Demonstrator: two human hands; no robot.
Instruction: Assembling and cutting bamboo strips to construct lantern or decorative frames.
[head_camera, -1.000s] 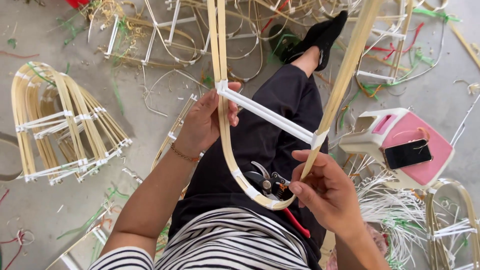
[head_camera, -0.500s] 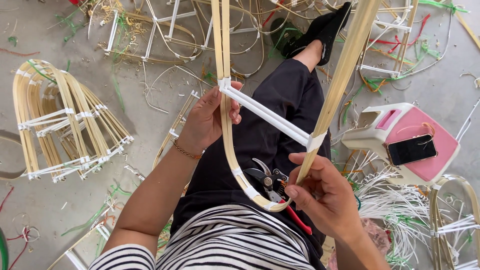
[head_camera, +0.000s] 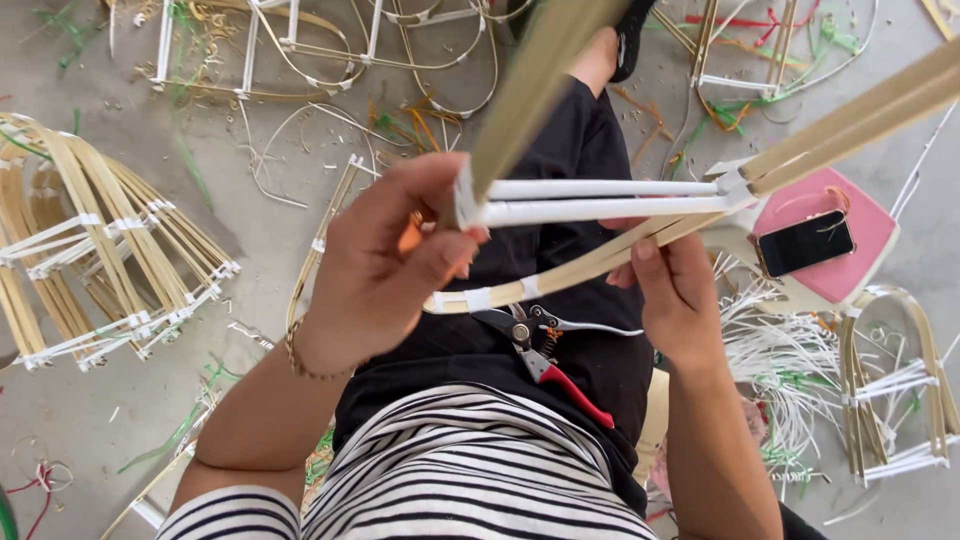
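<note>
I hold a frame of bent bamboo strips (head_camera: 560, 275) up close over my lap, with two white crossbars (head_camera: 600, 200) tied across it. My left hand (head_camera: 385, 260) pinches the left joint where the white bars meet a bamboo strip. On the right side, my right hand (head_camera: 675, 295) grips the lower curved strip just under the other joint. White tape wraps (head_camera: 480, 298) bind the curved strip at its bottom. Red-handled pliers (head_camera: 545, 355) lie on my black-trousered lap beneath the frame.
A finished bamboo frame (head_camera: 100, 260) lies on the concrete floor at left, more frames (head_camera: 320, 50) at the top. A pink stool (head_camera: 850, 240) with a black phone (head_camera: 805, 243) stands at right, beside white strips (head_camera: 790, 350) and another frame (head_camera: 900, 390).
The frame has been lifted toward the camera and turned, so the white crossbars now lie nearly level. Both hands moved up with it and kept their grip.
</note>
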